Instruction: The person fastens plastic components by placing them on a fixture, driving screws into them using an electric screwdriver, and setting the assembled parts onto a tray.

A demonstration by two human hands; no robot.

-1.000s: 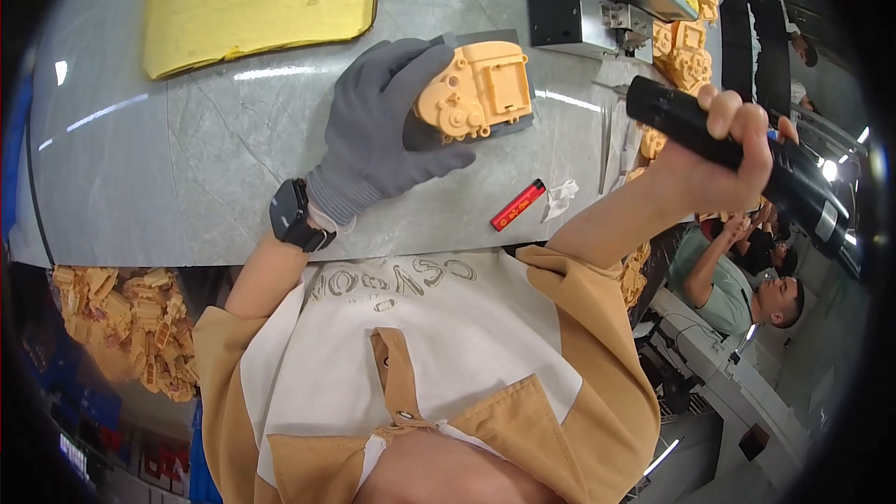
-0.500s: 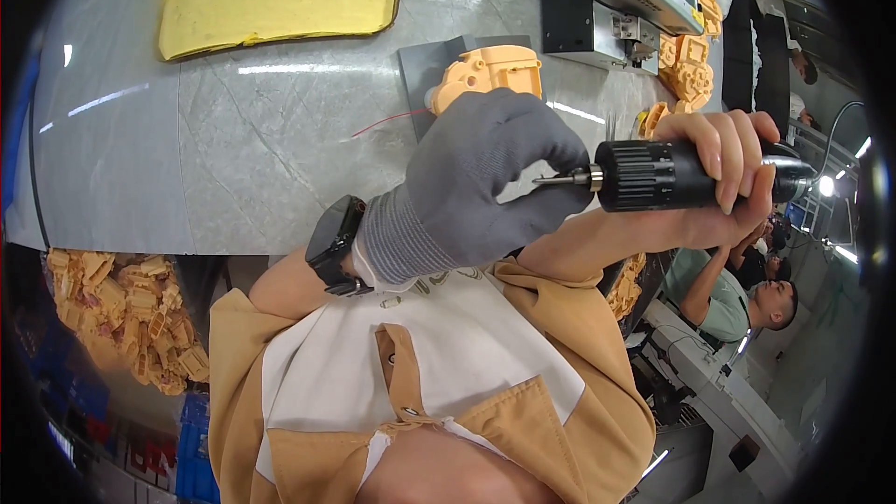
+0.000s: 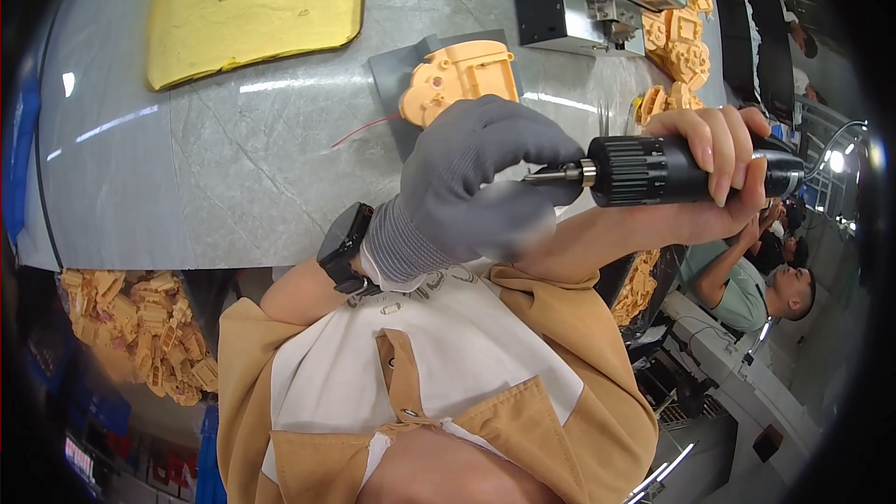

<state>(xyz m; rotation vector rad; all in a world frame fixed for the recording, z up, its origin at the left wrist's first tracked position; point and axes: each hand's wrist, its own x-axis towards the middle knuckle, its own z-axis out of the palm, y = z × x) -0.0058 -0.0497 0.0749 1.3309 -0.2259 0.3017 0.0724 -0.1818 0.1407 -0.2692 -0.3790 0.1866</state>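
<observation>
My right hand (image 3: 723, 159) is wrapped round a black electric screwdriver (image 3: 644, 171), held level with its metal bit (image 3: 553, 175) pointing left. My left hand (image 3: 476, 182), in a grey knit glove, is curled at the bit with its fingers bent toward the thumb. The thumb side is blurred, and whatever the fingertips may pinch is too small or hidden to make out. Just beyond the glove, an orange plastic housing (image 3: 457, 75) rests on a dark grey fixture (image 3: 392, 84), its near part covered by my left hand. A thin red wire (image 3: 364, 130) sticks out to its left.
A yellow mat (image 3: 257, 9) lies at the far left of the grey table (image 3: 271, 168). A black and metal machine (image 3: 588, 9) stands far right, with several orange parts (image 3: 677, 42) beside it. More orange parts (image 3: 140, 327) are heaped below the table's left edge. Other people are at the right.
The table and its things have shifted slightly left in view. The screwdriver has moved a little left with my right hand. My left thumb has blurred with motion near the bit.
</observation>
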